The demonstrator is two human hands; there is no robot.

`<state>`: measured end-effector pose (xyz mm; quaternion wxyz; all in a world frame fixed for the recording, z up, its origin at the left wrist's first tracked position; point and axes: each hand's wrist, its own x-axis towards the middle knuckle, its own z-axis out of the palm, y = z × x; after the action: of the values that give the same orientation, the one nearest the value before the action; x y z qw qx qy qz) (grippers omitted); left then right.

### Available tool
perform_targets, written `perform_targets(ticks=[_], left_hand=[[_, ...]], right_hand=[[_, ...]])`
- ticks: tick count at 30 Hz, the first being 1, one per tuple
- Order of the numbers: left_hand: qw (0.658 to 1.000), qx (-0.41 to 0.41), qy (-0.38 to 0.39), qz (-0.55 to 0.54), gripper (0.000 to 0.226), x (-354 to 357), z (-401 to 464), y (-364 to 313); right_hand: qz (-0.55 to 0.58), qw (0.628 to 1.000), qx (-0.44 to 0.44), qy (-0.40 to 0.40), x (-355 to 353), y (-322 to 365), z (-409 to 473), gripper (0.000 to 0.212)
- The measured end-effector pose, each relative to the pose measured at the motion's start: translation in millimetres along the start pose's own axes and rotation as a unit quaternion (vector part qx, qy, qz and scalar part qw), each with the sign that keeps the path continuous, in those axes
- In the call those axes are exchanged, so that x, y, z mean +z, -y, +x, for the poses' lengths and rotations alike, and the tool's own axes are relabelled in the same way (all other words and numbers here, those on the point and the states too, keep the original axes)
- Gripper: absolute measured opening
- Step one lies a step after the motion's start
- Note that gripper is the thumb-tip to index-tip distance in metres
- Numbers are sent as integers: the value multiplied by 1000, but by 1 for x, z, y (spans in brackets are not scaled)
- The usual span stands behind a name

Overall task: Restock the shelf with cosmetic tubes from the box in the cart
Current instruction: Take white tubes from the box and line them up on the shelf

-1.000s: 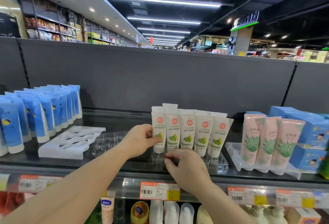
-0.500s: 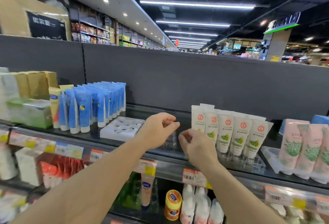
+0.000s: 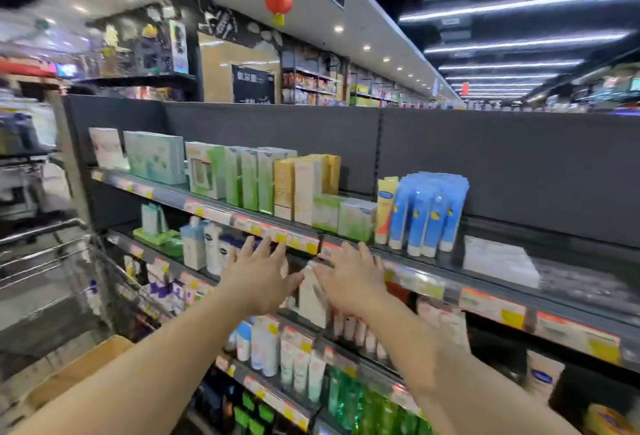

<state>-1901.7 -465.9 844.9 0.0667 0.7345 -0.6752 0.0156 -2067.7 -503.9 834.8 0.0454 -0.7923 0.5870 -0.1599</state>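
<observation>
— What do I have in front of me?
— The shelf (image 3: 433, 263), with blue tubes (image 3: 427, 213) upright at its front edge.
— And lower left?
— The cart (image 3: 52, 261), and a cardboard box (image 3: 79, 370) inside.
— My hands?
— Left hand (image 3: 258, 273) and right hand (image 3: 351, 277) both spread wide, empty, before the shelf's price rail.

Both bare forearms reach forward and up from the bottom of the view, converging toward the middle. The left hand (image 3: 258, 275) is spread, fingers fanned and empty — palm facing away. The right hand (image 3: 353, 277) mirrors it just beside, fingers loosely extended, holding nothing — the two hands near but apart.
</observation>
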Motion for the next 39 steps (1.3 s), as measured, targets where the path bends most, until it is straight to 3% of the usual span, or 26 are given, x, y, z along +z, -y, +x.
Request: perform_targets(ticks=[7,19,30,39], left_hand=[[986,-160,2,45,83,-1,-20,181],[955,-288,45,65,82,67,47,388],[965,-257,39,28,77,118,172,519],[990,-103,101,-2,75,207,254,606]], right_hand=[[21,991,-112,68,72,174,51,64],[56,967,-209,137,227,339,180,62],[67,972,-174,141,334,402,307,63],[66,986,5,151,422,426,344,61]])
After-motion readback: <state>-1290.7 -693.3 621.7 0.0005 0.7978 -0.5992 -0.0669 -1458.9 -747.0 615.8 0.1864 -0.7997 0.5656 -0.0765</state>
